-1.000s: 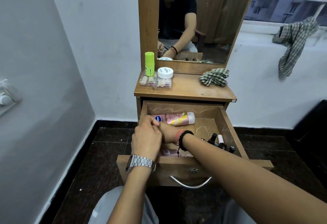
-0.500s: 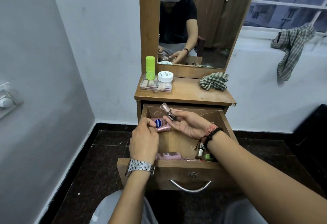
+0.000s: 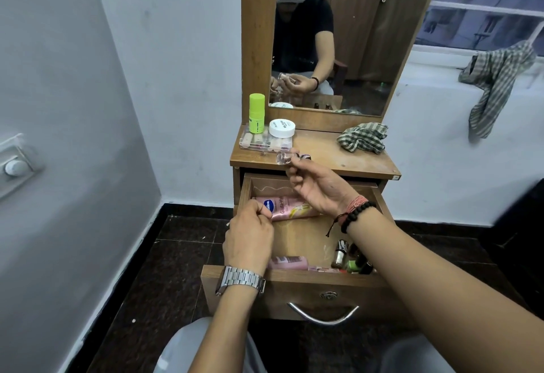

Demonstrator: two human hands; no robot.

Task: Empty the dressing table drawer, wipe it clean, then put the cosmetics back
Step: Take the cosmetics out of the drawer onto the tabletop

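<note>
Head view: my left hand (image 3: 249,235) hangs over the open drawer (image 3: 294,281), fingers curled, fingertips on the pink lotion tube (image 3: 290,207); whether they pinch it I cannot tell. Right of that hand, small bottles (image 3: 350,258) cluster at the drawer's near right corner. Beyond, my right hand (image 3: 316,184) pinches a small clear bottle (image 3: 285,157) above the drawer, level with the tabletop (image 3: 318,152) edge.

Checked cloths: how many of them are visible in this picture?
2. One checked cloth lies crumpled on the dressing table top, at its right; the other hangs at the window ledge, far right.
</note>
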